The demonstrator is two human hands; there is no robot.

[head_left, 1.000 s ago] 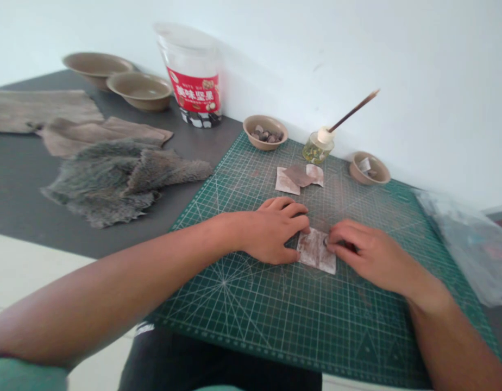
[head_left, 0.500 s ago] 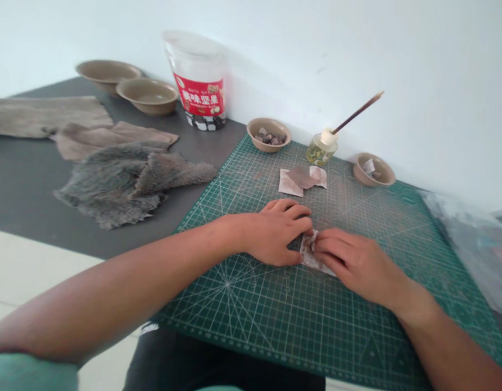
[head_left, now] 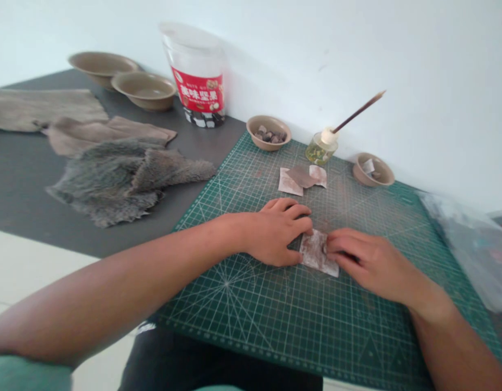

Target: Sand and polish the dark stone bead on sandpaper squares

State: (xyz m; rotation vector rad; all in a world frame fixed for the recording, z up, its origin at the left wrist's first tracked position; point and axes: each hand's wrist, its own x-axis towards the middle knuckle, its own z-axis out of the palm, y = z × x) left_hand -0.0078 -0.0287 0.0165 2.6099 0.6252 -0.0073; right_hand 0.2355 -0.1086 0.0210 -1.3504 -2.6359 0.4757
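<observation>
Thing: small patch (head_left: 317, 253), pale, roughly rectangular
Surface: mottled with brown stains
Pose: lying flat, turned slantwise on the green cutting mat (head_left: 251, 309)
Place: between the left hand (head_left: 275, 236) and right hand (head_left: 369, 265), both touching it

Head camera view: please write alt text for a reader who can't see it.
A person's left hand and right hand touch a pale mottled sheet on a green cutting mat. Grey fur pelts lie to the left, small bowls behind.

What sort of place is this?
Probably a small craft workspace, perhaps for fur or leather: a green cutting mat, grey fur pieces, and a small bottle with a brush in it.
</observation>
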